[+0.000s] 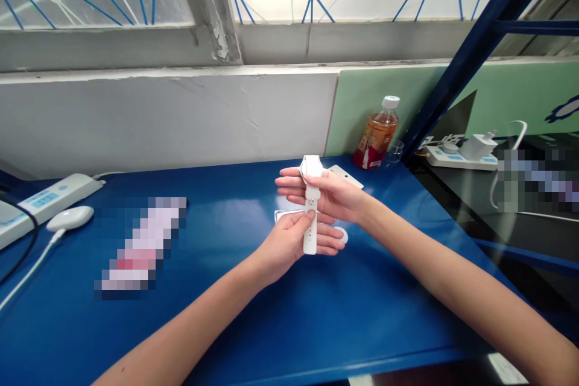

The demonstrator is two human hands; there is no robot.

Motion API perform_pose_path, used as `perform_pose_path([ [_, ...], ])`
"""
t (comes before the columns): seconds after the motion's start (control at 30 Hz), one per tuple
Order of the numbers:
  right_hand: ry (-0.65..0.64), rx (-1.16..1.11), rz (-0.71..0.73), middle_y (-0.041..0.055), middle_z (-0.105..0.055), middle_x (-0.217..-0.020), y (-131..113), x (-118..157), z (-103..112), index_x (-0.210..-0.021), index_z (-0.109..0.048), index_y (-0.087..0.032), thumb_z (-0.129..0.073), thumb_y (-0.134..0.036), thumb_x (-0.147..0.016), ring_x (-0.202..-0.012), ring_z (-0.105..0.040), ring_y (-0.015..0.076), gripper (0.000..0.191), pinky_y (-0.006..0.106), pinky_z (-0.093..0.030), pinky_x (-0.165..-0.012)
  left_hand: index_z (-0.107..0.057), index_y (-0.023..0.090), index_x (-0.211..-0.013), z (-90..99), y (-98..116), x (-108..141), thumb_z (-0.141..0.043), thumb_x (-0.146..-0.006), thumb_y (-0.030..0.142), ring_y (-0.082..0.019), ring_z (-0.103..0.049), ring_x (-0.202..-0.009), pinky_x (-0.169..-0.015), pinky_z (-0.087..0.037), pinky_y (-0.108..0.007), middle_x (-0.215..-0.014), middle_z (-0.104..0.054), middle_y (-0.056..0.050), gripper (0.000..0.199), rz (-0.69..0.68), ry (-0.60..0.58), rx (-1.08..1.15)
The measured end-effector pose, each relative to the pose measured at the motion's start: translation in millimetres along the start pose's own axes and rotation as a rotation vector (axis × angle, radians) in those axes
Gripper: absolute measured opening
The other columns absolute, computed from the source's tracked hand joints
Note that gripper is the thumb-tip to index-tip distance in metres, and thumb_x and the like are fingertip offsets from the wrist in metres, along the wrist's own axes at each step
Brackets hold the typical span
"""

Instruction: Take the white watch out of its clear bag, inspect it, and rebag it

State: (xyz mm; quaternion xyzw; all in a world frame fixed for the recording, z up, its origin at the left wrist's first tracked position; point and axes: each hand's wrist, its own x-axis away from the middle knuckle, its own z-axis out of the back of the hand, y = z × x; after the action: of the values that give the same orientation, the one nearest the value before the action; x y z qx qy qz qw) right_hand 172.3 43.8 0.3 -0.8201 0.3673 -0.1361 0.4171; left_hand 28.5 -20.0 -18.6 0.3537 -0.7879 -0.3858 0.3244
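A white wristwatch is stretched out lengthwise between my hands above the blue desk. My right hand holds its upper part, the thumb on the watch near its head and the other fingers extended behind it. Lower down, my left hand pinches the holed strap with the thumb on top and the fingers spread out underneath. Partly hidden behind the hands lie a white flat object, a small round white piece and a white card.
At the left of the desk are a power strip, a white oval device on a cable and a blurred-out phone-like object. A drink bottle stands by the back wall. Beyond a blue post, another power strip holds a plug.
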Motion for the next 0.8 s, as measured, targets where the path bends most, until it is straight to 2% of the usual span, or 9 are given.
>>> perform_pose_path([
  [0.27,0.073,0.010,-0.018,0.0124,-0.071,-0.118,-4.5,0.4,1.3,-0.120,-0.063,-0.011,-0.053,-0.013,-0.093,-0.106,-0.069,0.0185,0.029,0.031,-0.053,-0.097,-0.062,0.004,-0.107,2.1,-1.4,-1.4,-0.049,-0.100,0.024,-0.028,-0.073,-0.091,-0.083,-0.056,-0.039,-0.097,-0.074,-0.023,0.025,-0.010,0.024,0.001],
  [0.37,0.087,-0.010,-0.016,0.0124,-0.072,-0.115,-5.5,-0.1,2.3,-0.119,-0.062,-0.010,-0.049,-0.010,-0.093,-0.103,-0.070,0.0180,0.028,0.030,-0.054,-0.094,-0.061,0.003,-0.110,2.4,-1.6,-1.4,-0.050,-0.100,0.024,-0.029,-0.073,-0.093,-0.084,-0.055,-0.041,-0.099,-0.073,-0.024,0.025,-0.010,0.031,0.006],
  [0.53,0.104,-0.013,-0.040,0.0120,-0.073,-0.112,-5.7,-1.1,2.4,-0.116,-0.062,-0.009,-0.046,-0.008,-0.094,-0.099,-0.072,0.0168,0.028,0.028,-0.056,-0.091,-0.064,0.001,-0.109,3.4,-0.1,-0.4,-0.057,-0.096,0.029,-0.033,-0.070,-0.101,-0.092,-0.052,-0.044,-0.107,-0.071,-0.027,0.031,-0.013,-0.029,0.020],
  [0.67,0.111,0.001,-0.063,0.0122,-0.073,-0.111,-4.6,-1.9,2.1,-0.117,-0.061,-0.010,-0.045,-0.010,-0.094,-0.100,-0.071,0.0173,0.029,0.031,-0.054,-0.094,-0.064,0.000,-0.110,3.9,2.3,0.2,-0.061,-0.094,0.031,-0.034,-0.069,-0.103,-0.094,-0.051,-0.045,-0.109,-0.070,-0.027,0.035,0.007,-0.048,0.021],
  [0.8,0.087,-0.003,-0.090,0.0137,-0.071,-0.116,-3.9,-1.8,3.3,-0.120,-0.060,-0.011,-0.039,-0.021,-0.097,-0.108,-0.067,0.0201,0.033,0.038,-0.048,-0.102,-0.066,0.001,-0.108,3.9,3.2,-0.6,-0.059,-0.095,0.028,-0.032,-0.071,-0.101,-0.092,-0.052,-0.043,-0.107,-0.071,-0.026,0.031,0.025,-0.030,0.031],
])
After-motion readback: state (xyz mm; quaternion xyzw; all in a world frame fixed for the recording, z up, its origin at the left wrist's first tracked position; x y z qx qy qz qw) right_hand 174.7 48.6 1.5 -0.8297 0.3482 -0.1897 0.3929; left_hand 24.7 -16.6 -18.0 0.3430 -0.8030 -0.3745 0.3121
